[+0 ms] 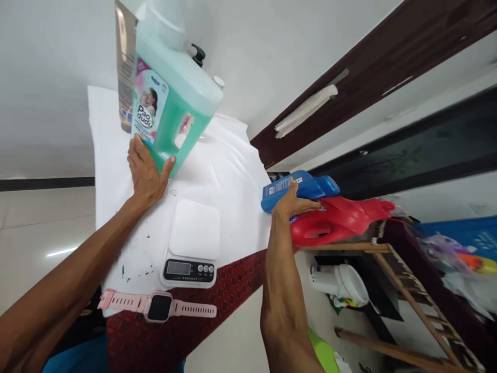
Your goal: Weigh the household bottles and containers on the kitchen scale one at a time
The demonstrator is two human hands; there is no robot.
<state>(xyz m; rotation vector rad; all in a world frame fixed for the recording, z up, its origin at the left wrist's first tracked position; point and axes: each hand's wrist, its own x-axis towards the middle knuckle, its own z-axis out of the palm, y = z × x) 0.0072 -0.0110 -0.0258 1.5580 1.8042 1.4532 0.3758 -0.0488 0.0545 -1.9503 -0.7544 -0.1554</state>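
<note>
My left hand [147,171] grips the lower part of a large jug of green liquid detergent [174,88], fingers on its label side and thumb near the handle opening. At the right, my right hand [293,202] is at a blue bottle [287,189], thumb across its label, the other fingers reaching between it and a red jug [337,223]. Those fingers are partly hidden. A white kitchen scale [194,233] with nothing on its plate lies between my arms. Below it is a pink-strapped smartwatch [159,307].
A white cloth [233,155] covers most of the table over a dark red patterned cloth [240,280]. Behind the green jug stand a beige tube [126,67] and a black pump top [198,54]. A wooden rack [419,311] and white bucket [341,285] are low on the right.
</note>
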